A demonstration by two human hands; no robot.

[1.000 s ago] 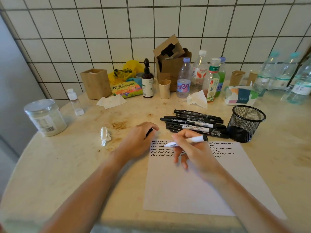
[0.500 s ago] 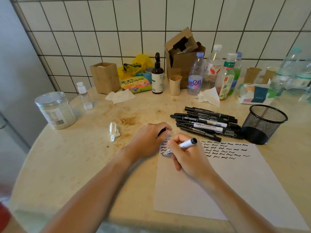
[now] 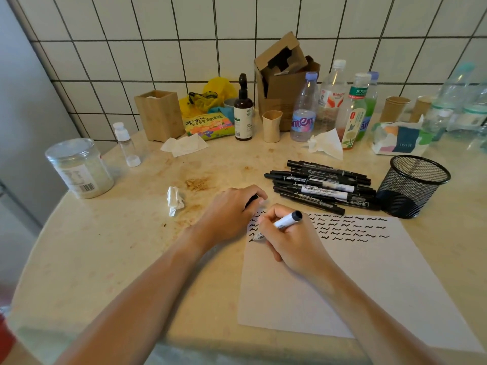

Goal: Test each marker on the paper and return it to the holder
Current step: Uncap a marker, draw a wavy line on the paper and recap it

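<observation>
A white sheet of paper [image 3: 369, 280] lies on the table, its top rows filled with black squiggles. My right hand [image 3: 290, 241] grips a white-barrelled marker [image 3: 286, 221] with the tip down at the sheet's left edge, below the squiggle rows. My left hand [image 3: 232, 212] rests at the paper's top left corner, fingers curled round a small black thing, probably the marker's cap [image 3: 253, 199]. A pile of several black markers [image 3: 324, 187] lies just beyond the paper. The black mesh holder [image 3: 413, 185] stands to the right of the pile.
Along the tiled wall stand bottles [image 3: 303, 109], a cardboard box [image 3: 284, 83], a wooden box [image 3: 159, 115], paper cups and a tissue pack [image 3: 400, 139]. A plastic jar [image 3: 79, 168] sits far left. A crumpled tissue [image 3: 175, 200] lies left of my left hand.
My right hand has moved the marker leftwards, from over the squiggle rows to the sheet's left edge, tip down. The view shifted a little. My left hand stayed put.
</observation>
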